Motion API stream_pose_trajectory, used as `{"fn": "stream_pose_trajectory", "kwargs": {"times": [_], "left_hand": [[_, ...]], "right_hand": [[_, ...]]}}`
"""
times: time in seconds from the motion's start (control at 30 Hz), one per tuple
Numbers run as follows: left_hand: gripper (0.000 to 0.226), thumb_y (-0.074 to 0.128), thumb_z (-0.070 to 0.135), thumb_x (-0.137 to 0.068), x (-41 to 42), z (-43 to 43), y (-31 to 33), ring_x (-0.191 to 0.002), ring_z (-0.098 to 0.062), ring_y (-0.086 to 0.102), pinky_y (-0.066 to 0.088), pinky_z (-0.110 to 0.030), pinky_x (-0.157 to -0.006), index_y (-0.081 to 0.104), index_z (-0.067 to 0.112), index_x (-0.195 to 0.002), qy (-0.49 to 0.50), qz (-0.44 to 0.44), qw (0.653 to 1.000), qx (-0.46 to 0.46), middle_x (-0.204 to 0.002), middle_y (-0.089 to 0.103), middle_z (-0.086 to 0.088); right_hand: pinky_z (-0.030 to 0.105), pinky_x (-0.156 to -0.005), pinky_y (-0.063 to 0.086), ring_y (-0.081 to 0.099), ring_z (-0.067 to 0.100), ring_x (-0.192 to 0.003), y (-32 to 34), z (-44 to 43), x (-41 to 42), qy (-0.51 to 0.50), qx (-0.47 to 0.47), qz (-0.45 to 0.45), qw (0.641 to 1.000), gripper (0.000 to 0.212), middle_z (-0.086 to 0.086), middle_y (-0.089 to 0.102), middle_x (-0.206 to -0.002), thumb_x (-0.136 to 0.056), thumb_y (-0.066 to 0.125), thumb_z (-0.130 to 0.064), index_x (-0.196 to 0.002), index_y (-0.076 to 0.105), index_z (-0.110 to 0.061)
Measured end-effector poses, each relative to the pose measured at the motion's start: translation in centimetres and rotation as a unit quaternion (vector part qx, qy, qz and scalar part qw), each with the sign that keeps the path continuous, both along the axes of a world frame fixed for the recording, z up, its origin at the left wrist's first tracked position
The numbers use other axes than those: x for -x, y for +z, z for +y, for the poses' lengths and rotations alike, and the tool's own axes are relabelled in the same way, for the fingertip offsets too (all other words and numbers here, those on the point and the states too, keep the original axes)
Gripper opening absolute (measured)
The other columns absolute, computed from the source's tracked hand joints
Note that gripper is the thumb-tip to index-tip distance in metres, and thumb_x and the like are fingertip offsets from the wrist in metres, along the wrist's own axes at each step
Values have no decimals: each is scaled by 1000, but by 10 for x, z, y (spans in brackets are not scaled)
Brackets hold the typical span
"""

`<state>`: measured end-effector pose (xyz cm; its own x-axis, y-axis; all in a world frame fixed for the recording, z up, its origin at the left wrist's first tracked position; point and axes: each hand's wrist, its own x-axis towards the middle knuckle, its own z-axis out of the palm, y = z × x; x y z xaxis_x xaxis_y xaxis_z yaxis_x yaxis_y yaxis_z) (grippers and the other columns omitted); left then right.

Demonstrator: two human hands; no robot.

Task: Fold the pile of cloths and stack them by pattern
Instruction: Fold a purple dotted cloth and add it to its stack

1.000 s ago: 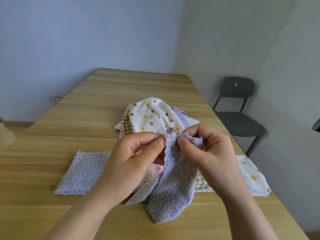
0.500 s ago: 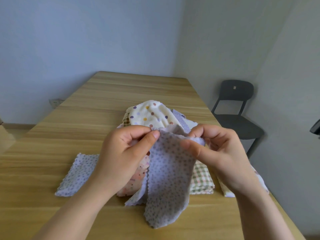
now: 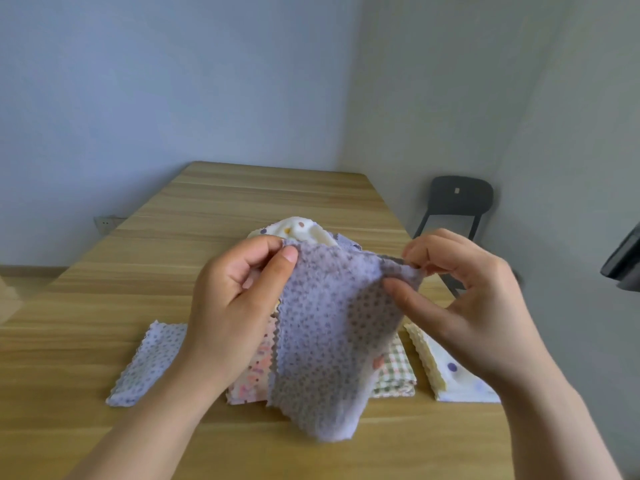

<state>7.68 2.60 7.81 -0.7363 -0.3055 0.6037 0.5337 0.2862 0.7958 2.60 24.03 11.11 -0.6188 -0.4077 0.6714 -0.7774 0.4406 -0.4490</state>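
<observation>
A purple dotted cloth (image 3: 329,341) hangs in the air above the table. My left hand (image 3: 235,306) pinches its upper left corner and my right hand (image 3: 460,299) pinches its upper right corner. Behind it lies the unfolded pile, topped by a cream cloth with big coloured dots (image 3: 298,228). Folded cloths lie in a row near me: a purple dotted one (image 3: 149,365) at the left, a pink patterned one (image 3: 252,375) partly hidden by my left hand, a green checked one (image 3: 394,375), and a cream dotted one (image 3: 450,372) at the right.
The wooden table (image 3: 104,306) runs away from me toward a blue wall. A dark chair (image 3: 457,202) stands past its right edge. A dark object (image 3: 623,265) juts in at the far right.
Both hands lifted the purple dotted cloth higher and drew apart, spreading its top edge wider. The camera tilted up.
</observation>
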Motion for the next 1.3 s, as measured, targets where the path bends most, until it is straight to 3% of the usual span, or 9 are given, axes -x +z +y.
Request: {"fn": "stream_pose_trajectory", "kwargs": {"times": [0.13,0.23,0.33,0.47,0.67,0.83,1.0,1.13,1.3], "left_hand": [[19,66,41,-80,-3,1,9,-58,-6,41,37,-23,-55,71,23,-76,-1,5,999,-50,-58,49,11],[27,61,43,-83,-1,1,12,-54,-21,32,30,-31,-48,66,17,-75,33,1,999,-6,-55,39,-10],[33,55,43,-84,2,2,9,-50,-10,26,22,-25,-45,60,13,-72,51,0,998,27,-52,29,1],[35,52,49,-82,4,3,4,-54,-14,30,25,-31,-49,59,15,-72,58,-4,998,18,-56,34,-6],[25,57,45,-83,0,8,5,-53,-13,31,28,-28,-51,66,23,-77,49,12,999,0,-54,36,-8],[10,68,38,-85,-1,12,7,-61,-13,43,37,-22,-56,73,29,-82,47,2,999,-25,-68,54,-27],[8,70,28,-77,1,22,9,-53,1,43,37,-14,-55,76,22,-78,18,-3,995,-93,-54,56,13],[10,72,31,-74,1,30,15,-67,-2,61,49,-18,-67,78,25,-80,9,-10,995,-99,-72,74,7],[11,71,28,-75,6,36,17,-71,-3,64,50,-17,-71,76,21,-81,3,-19,995,-102,-76,75,6]], "right_hand": [[30,-66,53,62,14,-75,6,6,-5,-15,2,26,1000,15,-11,64,-77,-77,75,-32,-77,64,-21],[25,-57,54,66,9,-65,10,6,-12,-12,29,20,999,17,-11,65,-68,-82,74,-34,-75,65,-21],[29,-48,51,65,10,-57,13,6,-16,-13,26,20,999,15,-10,64,-65,-84,73,-24,-72,64,-21],[19,-47,48,63,10,-52,14,8,-17,-33,38,9,999,15,-17,64,-66,-76,76,-28,-70,63,-25],[37,-48,54,64,13,-50,8,8,-14,-72,71,-10,995,19,-12,66,-63,-72,76,-39,-69,64,-25],[32,-50,54,66,10,-53,5,8,-13,-84,88,-26,992,19,-12,66,-60,-78,74,-37,-70,64,-22],[19,-53,53,66,6,-53,-3,14,-9,-111,112,-46,986,17,-14,69,-62,-76,78,-23,-75,62,-19],[16,-59,53,66,1,-55,-6,19,-4,-132,121,-66,982,16,-13,70,-62,-73,81,-24,-85,72,-19],[8,-58,47,65,0,-63,-8,25,-1,-139,144,-106,974,9,-17,70,-67,-76,78,-28,-72,70,-26]]}}
